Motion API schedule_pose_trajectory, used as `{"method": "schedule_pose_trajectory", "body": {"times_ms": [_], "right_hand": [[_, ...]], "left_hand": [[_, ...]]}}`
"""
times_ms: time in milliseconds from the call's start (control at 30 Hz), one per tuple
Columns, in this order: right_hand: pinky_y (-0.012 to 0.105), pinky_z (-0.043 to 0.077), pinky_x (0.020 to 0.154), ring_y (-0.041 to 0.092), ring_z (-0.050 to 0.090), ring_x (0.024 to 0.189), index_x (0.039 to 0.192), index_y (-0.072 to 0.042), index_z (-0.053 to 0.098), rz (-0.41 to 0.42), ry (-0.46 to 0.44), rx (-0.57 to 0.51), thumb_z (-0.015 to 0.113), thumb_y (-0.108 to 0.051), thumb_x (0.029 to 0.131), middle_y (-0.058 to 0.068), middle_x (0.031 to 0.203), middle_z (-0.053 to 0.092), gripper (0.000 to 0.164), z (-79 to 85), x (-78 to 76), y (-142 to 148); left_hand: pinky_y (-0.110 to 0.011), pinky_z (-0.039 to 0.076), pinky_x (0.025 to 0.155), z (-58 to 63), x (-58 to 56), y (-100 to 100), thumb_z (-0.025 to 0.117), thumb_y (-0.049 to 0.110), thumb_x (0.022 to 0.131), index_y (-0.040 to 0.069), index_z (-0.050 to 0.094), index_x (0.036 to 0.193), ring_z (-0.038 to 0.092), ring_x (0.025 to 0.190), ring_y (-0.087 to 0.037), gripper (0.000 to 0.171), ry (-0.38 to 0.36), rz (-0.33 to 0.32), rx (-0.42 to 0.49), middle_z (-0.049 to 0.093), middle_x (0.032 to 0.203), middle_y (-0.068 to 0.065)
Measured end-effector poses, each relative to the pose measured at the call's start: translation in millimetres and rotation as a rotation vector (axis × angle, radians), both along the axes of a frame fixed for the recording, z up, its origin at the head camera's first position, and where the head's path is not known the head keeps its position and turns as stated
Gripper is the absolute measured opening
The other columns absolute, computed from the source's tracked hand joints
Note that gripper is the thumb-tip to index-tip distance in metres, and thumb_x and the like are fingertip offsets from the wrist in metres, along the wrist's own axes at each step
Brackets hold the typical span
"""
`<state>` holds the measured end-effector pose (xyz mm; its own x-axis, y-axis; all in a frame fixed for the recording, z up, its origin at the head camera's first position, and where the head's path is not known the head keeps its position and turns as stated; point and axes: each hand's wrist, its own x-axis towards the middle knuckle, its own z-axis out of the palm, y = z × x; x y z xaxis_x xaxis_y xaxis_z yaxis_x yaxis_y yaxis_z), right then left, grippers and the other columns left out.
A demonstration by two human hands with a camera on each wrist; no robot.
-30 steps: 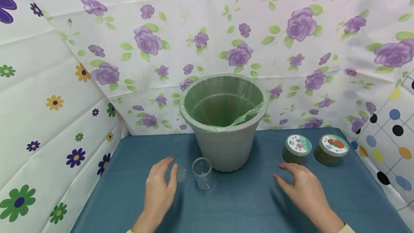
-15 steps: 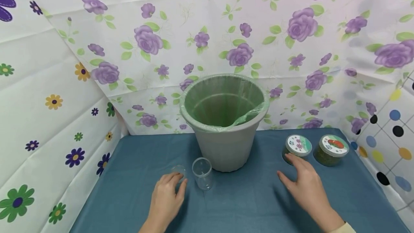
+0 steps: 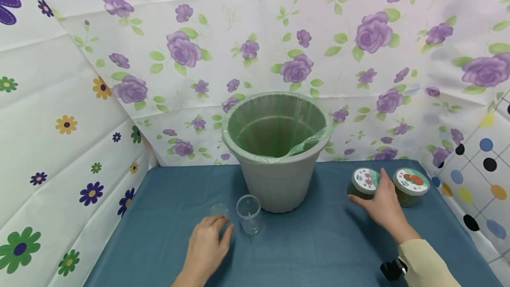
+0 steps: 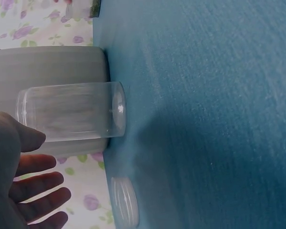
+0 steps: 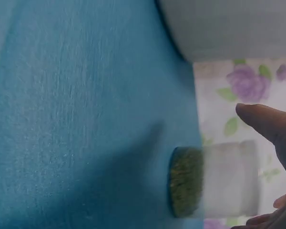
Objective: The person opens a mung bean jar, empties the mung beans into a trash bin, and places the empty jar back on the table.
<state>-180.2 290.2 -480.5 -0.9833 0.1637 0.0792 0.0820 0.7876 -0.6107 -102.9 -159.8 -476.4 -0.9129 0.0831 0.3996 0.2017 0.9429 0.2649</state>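
Note:
My left hand (image 3: 210,240) hovers over the table with relaxed fingers, left of a clear, open-topped plastic jar (image 3: 249,220). Just beyond its fingertips lies a clear round lid (image 3: 219,210); in the left wrist view the lid (image 4: 125,202) lies below the upright jar (image 4: 71,112), apart from the fingers. My right hand (image 3: 383,203) reaches to a lidded jar with a pink-flower label (image 3: 364,182), thumb and fingers spread at its near and right sides. The right wrist view shows dark green contents in the bottom of this jar (image 5: 187,182), and a gap between thumb and jar.
A large grey bin (image 3: 279,185) with a green plastic liner stands at the back middle. A second lidded jar with a tomato label (image 3: 410,185) is right of my right hand. The blue tablecloth (image 3: 291,251) ends at flowered and dotted hangings.
My right hand has moved right and forward to the pink-flower jar. My left hand moved right toward the clear lid, then stayed nearly still.

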Motion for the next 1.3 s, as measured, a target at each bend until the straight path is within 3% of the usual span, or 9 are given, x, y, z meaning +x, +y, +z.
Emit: {"method": "schedule_pose_trajectory", "body": {"times_ms": [133,267,467,633,867,1067,1300], "right_hand": [[0.069,0.034,0.088,0.057,0.021,0.129,0.146,-0.007,-0.023,-0.015,-0.103,-0.033,0.068,-0.061,0.073,0.038,0.148,0.004,0.129,-10.6,-11.6,8],[0.065,0.037,0.086,0.057,0.027,0.125,0.147,-0.006,-0.02,-0.042,-0.147,-0.046,0.067,-0.061,0.074,0.04,0.144,0.015,0.126,-13.7,-18.1,9],[0.063,0.039,0.084,0.056,0.032,0.123,0.147,-0.006,-0.019,-0.085,-0.145,-0.082,0.066,-0.062,0.074,0.04,0.142,0.019,0.125,-17.9,-19.8,8],[0.061,0.042,0.08,0.053,0.038,0.119,0.149,-0.005,-0.007,-0.115,-0.094,-0.081,0.066,-0.062,0.074,0.037,0.138,0.03,0.12,-23.9,-17.6,9],[0.059,0.043,0.081,0.049,0.044,0.117,0.149,-0.002,0.009,-0.152,-0.046,-0.096,0.068,-0.068,0.067,0.032,0.135,0.039,0.12,-27.4,-7.4,8],[0.057,0.044,0.079,0.046,0.046,0.117,0.149,-0.005,0.017,-0.182,-0.012,-0.117,0.067,-0.071,0.064,0.028,0.137,0.042,0.118,-13.2,7.5,4],[0.049,0.05,0.077,0.037,0.052,0.113,0.147,-0.014,0.024,-0.052,0.053,-0.178,0.071,-0.065,0.065,0.016,0.133,0.047,0.107,7.9,28.8,-17]], "left_hand": [[-0.038,0.053,0.076,-2.8,0.0,0,0.069,0.034,0.083,0.017,0.074,0.09,0.063,0.089,-0.016,0.019,-0.006,-0.018,-0.01,0.068,0.095,0.004],[-0.038,0.053,0.073,-5.9,-0.5,1,0.072,0.032,0.08,0.018,0.073,0.087,0.063,0.086,-0.015,0.015,0.01,-0.025,-0.01,0.068,0.091,0.004],[-0.037,0.052,0.072,-6.2,0.2,2,0.075,0.031,0.077,0.02,0.073,0.084,0.063,0.084,-0.014,0.013,0.011,-0.002,-0.02,0.068,0.088,0.006],[-0.038,0.052,0.071,-5.7,-0.3,1,0.076,0.03,0.076,0.02,0.073,0.084,0.063,0.083,-0.014,0.013,0.01,-0.008,-0.02,0.068,0.088,0.005],[-0.039,0.052,0.073,-0.2,-1.3,-1,0.076,0.029,0.076,0.019,0.073,0.085,0.063,0.085,-0.016,0.014,0.005,0.0,-0.025,0.068,0.089,0.004],[-0.04,0.053,0.074,7.8,-3.5,-6,0.075,0.029,0.077,0.019,0.073,0.086,0.063,0.086,-0.017,0.013,0.036,-0.002,-0.01,0.068,0.091,0.003],[-0.042,0.053,0.077,23.8,-6.2,-10,0.074,0.027,0.078,0.016,0.074,0.091,0.065,0.088,-0.021,0.018,0.169,-0.002,0.017,0.069,0.096,-0.002]]}}
